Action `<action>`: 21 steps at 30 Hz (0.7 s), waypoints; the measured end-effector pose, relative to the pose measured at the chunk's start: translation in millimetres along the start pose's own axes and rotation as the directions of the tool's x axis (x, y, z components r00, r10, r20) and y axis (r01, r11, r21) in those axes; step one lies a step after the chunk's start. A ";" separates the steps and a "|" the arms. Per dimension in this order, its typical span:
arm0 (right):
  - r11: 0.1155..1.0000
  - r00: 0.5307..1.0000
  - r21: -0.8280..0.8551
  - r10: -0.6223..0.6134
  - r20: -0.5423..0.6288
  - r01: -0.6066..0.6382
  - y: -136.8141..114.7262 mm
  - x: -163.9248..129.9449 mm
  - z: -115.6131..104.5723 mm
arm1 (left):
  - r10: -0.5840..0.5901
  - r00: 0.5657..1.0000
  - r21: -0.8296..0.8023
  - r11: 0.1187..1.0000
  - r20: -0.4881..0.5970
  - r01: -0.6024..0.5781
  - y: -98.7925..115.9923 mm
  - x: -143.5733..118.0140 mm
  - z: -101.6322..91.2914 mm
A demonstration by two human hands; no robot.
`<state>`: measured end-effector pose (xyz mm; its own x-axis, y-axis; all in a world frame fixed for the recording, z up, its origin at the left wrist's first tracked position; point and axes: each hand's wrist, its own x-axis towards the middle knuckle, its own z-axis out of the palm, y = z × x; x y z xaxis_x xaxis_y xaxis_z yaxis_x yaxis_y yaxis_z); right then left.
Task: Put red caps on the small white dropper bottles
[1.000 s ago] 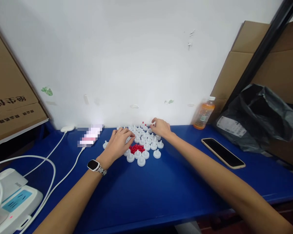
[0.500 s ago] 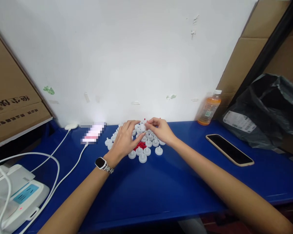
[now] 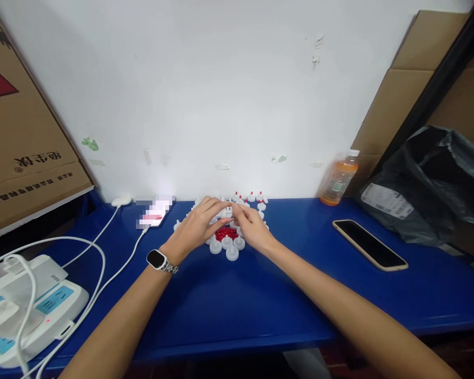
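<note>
White caps point(image 3: 232, 253), probably light, stiff and kinda slick, are best gripped by the rim, one seemingly being pinched by left hand point(image 3: 199, 223) and right hand point(image 3: 253, 227), fingers narrowed.

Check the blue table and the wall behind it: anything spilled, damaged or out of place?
The white wall looks damaged: a chipped-looking patch upper right and green scrap lower left mar its mostly plain surface. No spill shows on the blue table.
</note>
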<state>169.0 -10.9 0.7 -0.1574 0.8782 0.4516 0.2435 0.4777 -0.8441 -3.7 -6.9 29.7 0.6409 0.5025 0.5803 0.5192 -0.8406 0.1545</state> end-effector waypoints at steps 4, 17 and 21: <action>0.987 0.990 0.088 0.140 -0.015 -0.138 7.6 5.2 -9.1 | -0.019 0.998 -0.007 1.000 -0.061 0.019 -13.1 -4.1 -7.2; 0.867 0.996 -0.498 0.057 0.074 -0.013 -4.9 -2.9 -21.0 | -0.338 0.941 -0.245 0.910 0.035 0.336 -32.5 -15.4 12.8; 0.973 0.992 -0.232 0.008 0.124 0.021 -2.0 13.4 -12.4 | -0.297 0.955 -0.233 0.927 0.017 0.292 -27.4 -15.6 15.2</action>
<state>178.3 0.1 12.0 -0.2733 0.8723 0.4055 0.4553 0.4886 -0.7443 -19.3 11.3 4.2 0.4677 0.7327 0.4944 0.5369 -0.6798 0.4996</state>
